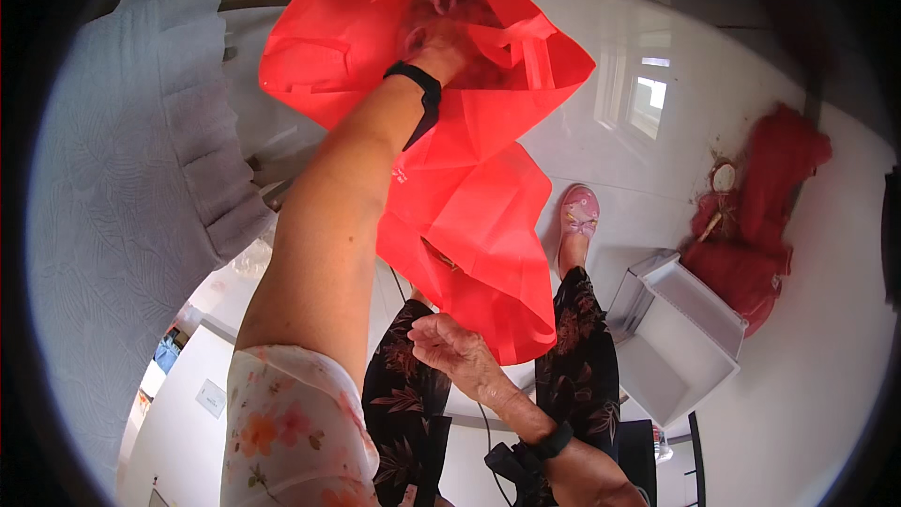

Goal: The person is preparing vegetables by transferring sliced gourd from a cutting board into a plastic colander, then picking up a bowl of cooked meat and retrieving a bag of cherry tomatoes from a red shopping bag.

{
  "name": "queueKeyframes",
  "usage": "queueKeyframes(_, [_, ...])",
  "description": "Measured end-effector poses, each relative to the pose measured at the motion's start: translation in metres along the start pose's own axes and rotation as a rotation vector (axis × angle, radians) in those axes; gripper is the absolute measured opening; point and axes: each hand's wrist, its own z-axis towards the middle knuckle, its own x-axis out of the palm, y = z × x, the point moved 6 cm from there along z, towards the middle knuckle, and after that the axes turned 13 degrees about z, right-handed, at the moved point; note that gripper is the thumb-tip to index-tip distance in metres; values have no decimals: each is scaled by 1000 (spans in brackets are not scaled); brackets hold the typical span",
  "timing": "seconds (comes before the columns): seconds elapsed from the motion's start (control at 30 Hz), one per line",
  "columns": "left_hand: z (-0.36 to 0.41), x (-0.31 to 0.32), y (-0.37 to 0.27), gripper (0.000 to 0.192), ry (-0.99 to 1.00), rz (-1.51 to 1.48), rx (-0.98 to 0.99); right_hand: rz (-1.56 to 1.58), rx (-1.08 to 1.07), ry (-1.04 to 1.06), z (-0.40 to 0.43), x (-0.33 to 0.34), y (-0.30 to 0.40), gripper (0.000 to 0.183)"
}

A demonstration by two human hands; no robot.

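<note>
My left hand point(447, 42) reaches into the mouth of a red non-woven bag point(310, 42), with a black band around the wrist. Dark, blurred contents point(486, 7) lie around the fingers, and I cannot tell whether they grip anything. Below this bag is a second red bag point(479, 204), its folded side showing a small yellowish-brown thing point(440, 253) at a gap. My right hand point(450, 348) is beside the lower bag's bottom end, fingers slightly bent and apart, nothing visible in them. A black strap with a device point(528, 454) circles that wrist.
A grey patterned cloth point(120, 155) drapes over furniture at left. To the right, a white open box point(679, 345) stands on the glossy tiled floor point(633, 176) near a crumpled red bag point(760, 225). My pink shoe point(581, 211) shows between. A dark cable point(486, 422) hangs near my legs.
</note>
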Motion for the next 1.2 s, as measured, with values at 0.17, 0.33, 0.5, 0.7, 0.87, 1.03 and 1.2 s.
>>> queueKeyframes(0.17, [9,29,21,32,98,219,73,38,36,41,2,15,2,30])
queueKeyframes(0.33, [-11,-6,19,28,-25,-267,-58,70,64,25,6,6,7,29])
queueKeyframes(0.5, [-35,-22,42,30,68,-445,90,-56,68,37,10,8,12,29])
queueKeyframes(0.7, [-35,-28,47,20,-54,-536,187,-81,4,24,14,6,16,30])
queueKeyframes(0.87, [-47,-20,57,22,30,-451,168,-68,-33,21,16,6,20,29])
queueKeyframes(1.03, [-61,-28,63,23,-57,-463,131,-31,-14,25,18,4,17,28])
queueKeyframes(1.2, [-83,-25,77,22,-108,-571,79,-69,-59,9,22,-3,14,28])
